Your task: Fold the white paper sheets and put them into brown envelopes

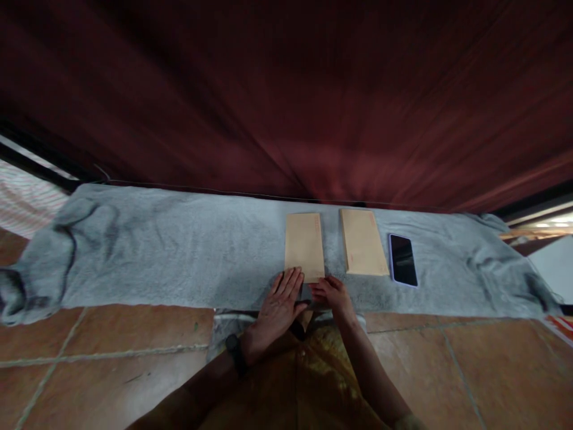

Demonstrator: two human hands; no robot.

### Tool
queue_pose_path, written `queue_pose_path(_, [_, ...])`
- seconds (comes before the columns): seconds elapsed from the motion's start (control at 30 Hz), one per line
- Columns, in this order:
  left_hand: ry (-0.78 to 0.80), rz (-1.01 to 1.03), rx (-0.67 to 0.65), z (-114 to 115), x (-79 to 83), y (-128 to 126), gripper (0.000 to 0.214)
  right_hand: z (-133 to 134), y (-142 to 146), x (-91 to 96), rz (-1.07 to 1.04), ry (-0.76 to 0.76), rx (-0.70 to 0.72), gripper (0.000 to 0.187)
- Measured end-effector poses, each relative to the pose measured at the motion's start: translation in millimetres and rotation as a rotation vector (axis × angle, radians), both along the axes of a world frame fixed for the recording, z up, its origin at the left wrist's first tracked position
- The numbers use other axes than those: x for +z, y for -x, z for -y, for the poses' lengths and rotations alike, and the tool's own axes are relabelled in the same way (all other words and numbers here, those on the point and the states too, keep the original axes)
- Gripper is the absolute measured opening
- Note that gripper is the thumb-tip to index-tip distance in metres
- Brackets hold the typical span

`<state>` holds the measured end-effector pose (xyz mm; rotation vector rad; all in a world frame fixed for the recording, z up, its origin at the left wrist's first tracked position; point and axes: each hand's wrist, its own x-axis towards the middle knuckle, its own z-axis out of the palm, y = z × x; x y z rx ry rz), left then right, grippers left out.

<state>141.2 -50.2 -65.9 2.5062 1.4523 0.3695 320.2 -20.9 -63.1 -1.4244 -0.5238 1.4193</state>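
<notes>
A tan paper envelope point(304, 242) with small red print lies upright in front of me on a grey cloth. My left hand point(278, 306) rests flat on its lower left corner, fingers stretched out. At the lower right corner, my right hand point(333, 294) has its fingers closed on the bottom edge. To the right lies a stack of similar envelopes point(363, 243), slightly tilted and apart from both hands. Below the hands, by my lap, a tan piece point(305, 318) shows partly; I cannot make out what it is.
The grey cloth point(179, 251) covers a long, narrow surface. A phone point(403, 260) with a dark screen and pale purple edge lies right of the stack. Dark red fabric point(286, 107) hangs behind the far edge. Brown floor tiles point(134, 334) show on the near side.
</notes>
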Motion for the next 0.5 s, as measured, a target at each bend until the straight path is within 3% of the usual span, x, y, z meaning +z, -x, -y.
queue_pose_path(0.1, [0.008,0.025,0.029,3.3,-0.8,1.9,0.072,0.4,0.4,0.3,-0.012,0.067,0.048,0.035])
queue_pose_path(0.27, [0.071,0.182,0.128,2.6,4.3,2.9,0.063,-1.6,-0.1,10.5,-0.018,0.021,-0.038,0.045])
queue_pose_path(0.37, [0.194,0.420,0.222,-6.3,9.9,2.9,0.059,-3.5,-2.7,23.3,-0.044,-0.044,-0.059,0.049])
queue_pose_path(0.5, [0.510,0.914,0.490,-27.2,21.1,-5.5,0.065,-3.4,-9.2,41.2,-0.061,-0.119,-0.060,0.051])
